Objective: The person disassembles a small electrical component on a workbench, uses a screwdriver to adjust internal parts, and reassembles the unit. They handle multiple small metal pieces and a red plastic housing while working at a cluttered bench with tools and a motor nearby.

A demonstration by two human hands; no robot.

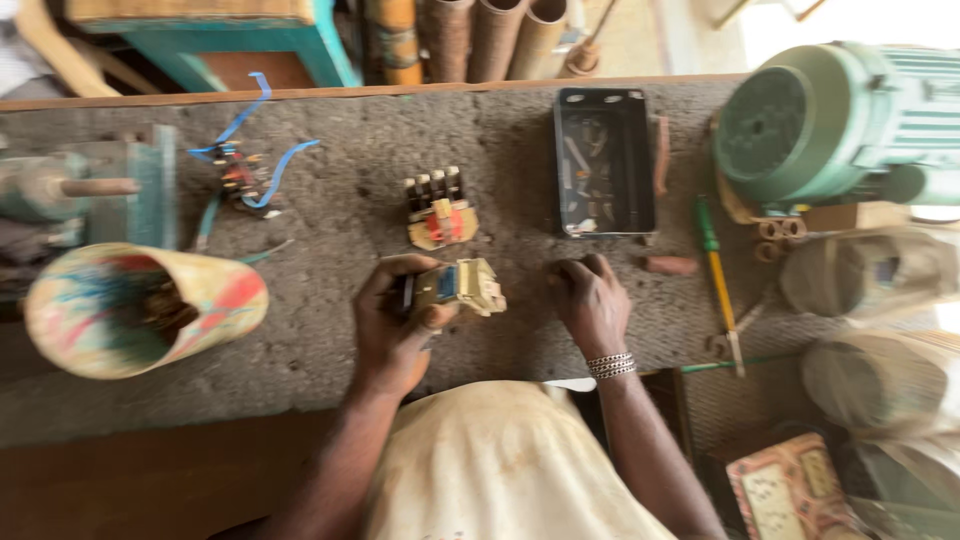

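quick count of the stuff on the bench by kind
Beige electrical blocks: 2, one held in the left hand, one lying beyond
Screwdrivers: 1
Black trays: 1
Green motors: 1
Painted cups: 1
Total: 6

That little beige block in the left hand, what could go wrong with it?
The left hand alone grips the beige block; the right hand rests on the bench, so it might slip and drop. The similar block and blue wires lie loose and could be knocked or tangled.
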